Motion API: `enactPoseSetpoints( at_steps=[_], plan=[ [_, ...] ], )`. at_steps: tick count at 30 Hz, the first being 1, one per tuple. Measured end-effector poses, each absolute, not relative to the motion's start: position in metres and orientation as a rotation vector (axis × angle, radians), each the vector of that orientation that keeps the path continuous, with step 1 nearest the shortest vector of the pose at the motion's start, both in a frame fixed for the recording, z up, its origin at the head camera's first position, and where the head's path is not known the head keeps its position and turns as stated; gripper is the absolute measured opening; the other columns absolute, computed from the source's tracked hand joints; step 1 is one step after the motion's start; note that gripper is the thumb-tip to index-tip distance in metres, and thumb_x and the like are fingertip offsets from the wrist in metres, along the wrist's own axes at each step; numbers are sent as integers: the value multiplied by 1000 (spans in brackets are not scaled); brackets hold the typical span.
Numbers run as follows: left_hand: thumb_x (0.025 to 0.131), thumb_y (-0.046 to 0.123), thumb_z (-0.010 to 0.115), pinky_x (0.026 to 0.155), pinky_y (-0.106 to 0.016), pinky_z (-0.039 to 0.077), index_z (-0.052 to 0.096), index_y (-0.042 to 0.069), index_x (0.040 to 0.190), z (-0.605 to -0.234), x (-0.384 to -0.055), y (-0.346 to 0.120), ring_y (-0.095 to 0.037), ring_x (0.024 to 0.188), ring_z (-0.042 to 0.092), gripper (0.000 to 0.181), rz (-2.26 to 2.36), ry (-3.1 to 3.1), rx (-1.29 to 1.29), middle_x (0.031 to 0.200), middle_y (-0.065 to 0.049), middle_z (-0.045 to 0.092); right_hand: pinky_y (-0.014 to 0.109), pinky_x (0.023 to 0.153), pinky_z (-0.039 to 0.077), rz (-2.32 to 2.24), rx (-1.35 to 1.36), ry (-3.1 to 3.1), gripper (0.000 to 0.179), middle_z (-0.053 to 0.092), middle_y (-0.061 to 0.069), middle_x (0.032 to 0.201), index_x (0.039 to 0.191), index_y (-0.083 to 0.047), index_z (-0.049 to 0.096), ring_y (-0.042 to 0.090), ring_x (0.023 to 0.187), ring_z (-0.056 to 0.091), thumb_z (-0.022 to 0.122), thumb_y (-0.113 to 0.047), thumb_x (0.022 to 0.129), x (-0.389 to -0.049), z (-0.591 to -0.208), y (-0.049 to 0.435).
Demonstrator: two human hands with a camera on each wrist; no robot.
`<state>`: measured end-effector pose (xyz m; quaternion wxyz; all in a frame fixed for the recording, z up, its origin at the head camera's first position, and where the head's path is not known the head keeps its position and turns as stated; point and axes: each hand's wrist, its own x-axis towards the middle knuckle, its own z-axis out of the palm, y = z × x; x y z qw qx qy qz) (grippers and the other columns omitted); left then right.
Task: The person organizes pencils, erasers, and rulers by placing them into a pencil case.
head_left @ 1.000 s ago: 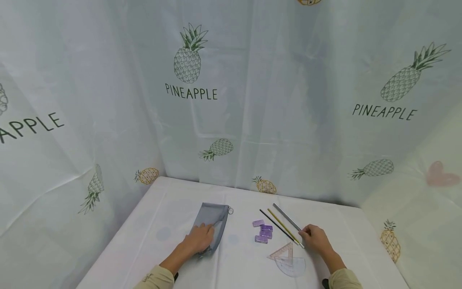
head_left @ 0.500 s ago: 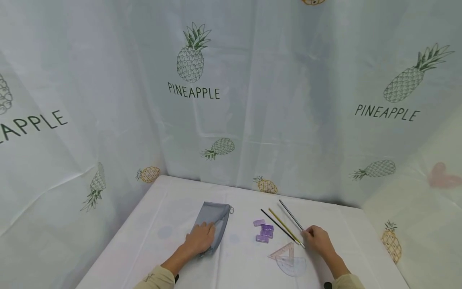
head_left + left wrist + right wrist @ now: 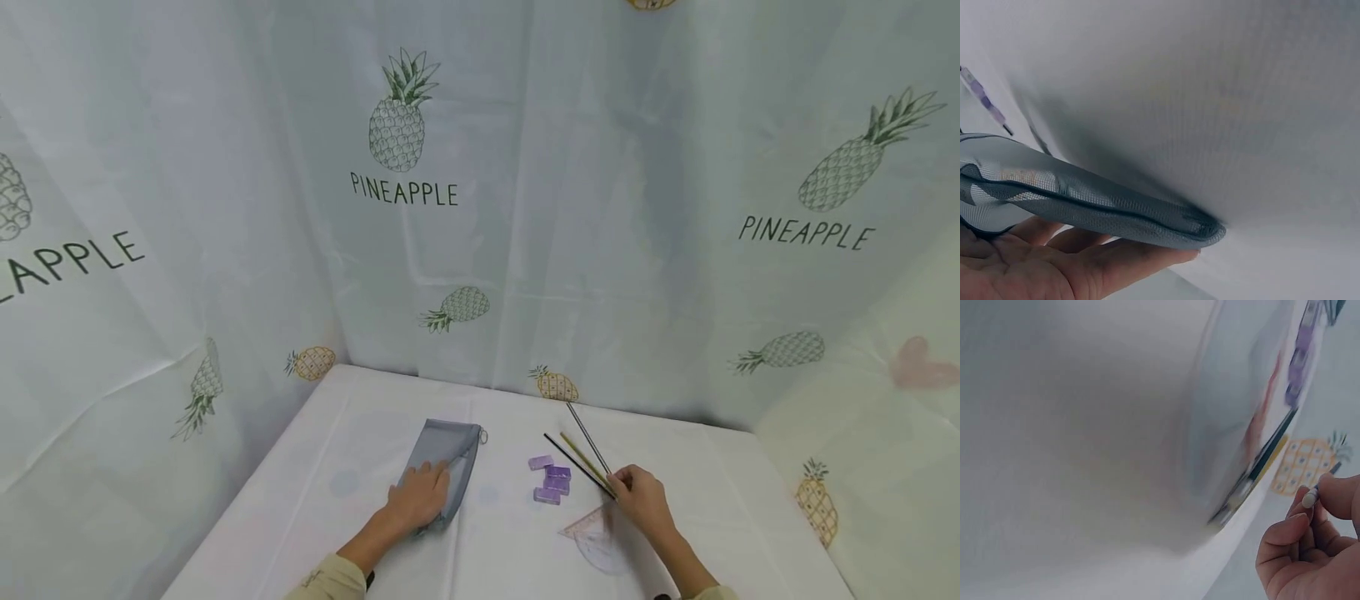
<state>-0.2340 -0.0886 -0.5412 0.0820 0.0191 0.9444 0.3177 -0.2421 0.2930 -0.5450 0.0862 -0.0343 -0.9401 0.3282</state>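
My right hand (image 3: 641, 500) pinches a thin silver-grey pencil (image 3: 588, 437) near its close end, between thumb and fingers. In the right wrist view the pencil's white end (image 3: 1310, 499) sticks out of the pinch. A black pencil (image 3: 573, 460) and a yellow pencil (image 3: 581, 454) lie on the table beside it, their close ends overlapped by the fingers in the head view. On the left, my left hand (image 3: 420, 496) rests with its fingers extended on a grey mesh zip pouch (image 3: 448, 437). The pouch's zipper (image 3: 1066, 197) shows in the left wrist view.
Several purple blocks (image 3: 557, 472) lie left of the pencils. Toward the front, a pinkish set square (image 3: 585, 523) and a clear protractor (image 3: 600, 554) overlap. A curtain (image 3: 600, 208) printed with pineapples stands behind the white table (image 3: 375, 400).
The silver-grey pencil has first swung away from the other two, then moved left and up with my right hand. My left hand has stayed on the pouch.
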Motion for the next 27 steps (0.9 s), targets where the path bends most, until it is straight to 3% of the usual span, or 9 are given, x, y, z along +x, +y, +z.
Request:
enactPoseSetpoints(
  at_steps=[9, 27],
  plan=[
    [106, 36, 25, 104, -82, 14, 47, 8, 146, -540, -239, -91, -57, 142, 24, 54, 978, 2773, 34, 152, -27, 39, 23, 55, 44, 1072, -114, -2798, 17, 64, 5, 77, 91, 1, 65, 13, 67, 53, 67, -15, 93, -234, -538, 255],
    [107, 38, 24, 105, -81, 15, 46, 10, 147, -543, -237, -94, -55, 142, 28, 54, 1112, 2763, 1, 152, -23, 42, 20, 50, 38, 1164, 58, -2734, 17, 56, -2, 66, 77, -7, 62, 5, 57, 44, 73, -15, 88, -215, -544, 194]
  ],
)
